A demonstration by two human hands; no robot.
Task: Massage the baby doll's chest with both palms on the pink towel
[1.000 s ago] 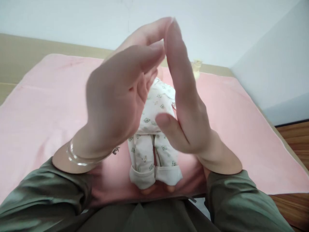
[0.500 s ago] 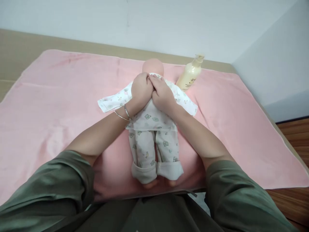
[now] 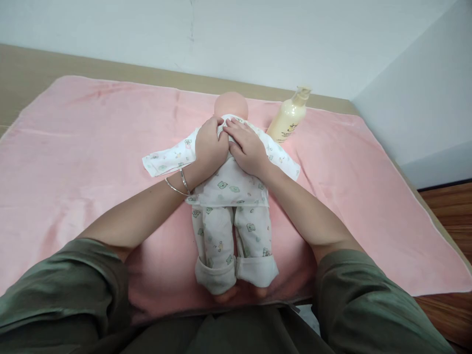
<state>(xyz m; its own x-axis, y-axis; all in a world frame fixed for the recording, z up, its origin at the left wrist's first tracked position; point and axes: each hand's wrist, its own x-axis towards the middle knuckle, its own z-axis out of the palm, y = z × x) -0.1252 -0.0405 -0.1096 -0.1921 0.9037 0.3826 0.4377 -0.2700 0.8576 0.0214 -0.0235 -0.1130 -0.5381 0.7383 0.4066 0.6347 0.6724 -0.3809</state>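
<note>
A baby doll (image 3: 234,184) lies stretched out, dressed in a white printed top and matching trousers (image 3: 217,241) with turned-up cuffs. Its smooth head (image 3: 231,104) points away from me, and no face shows. My left hand (image 3: 213,146) rests on the left side of the upper body, fingers laid over the cloth and partly out of sight. On the right side my right hand (image 3: 248,145) lies flat with its fingers spread. The two hands nearly meet at the middle. A cream pump bottle (image 3: 287,118) stands tilted in view beyond the doll's right-hand sleeve.
Under the doll is a pink blanket (image 3: 350,206) with some creases. It covers most of a tan surface (image 3: 110,71) whose far side meets a pale wall (image 3: 258,44). Brown wood (image 3: 448,216) shows at the lower right.
My hands have drawn slightly apart on the doll's upper body, and the right fingers have spread. The whole view has shifted a little. Doll and bottle keep their places on the blanket.
</note>
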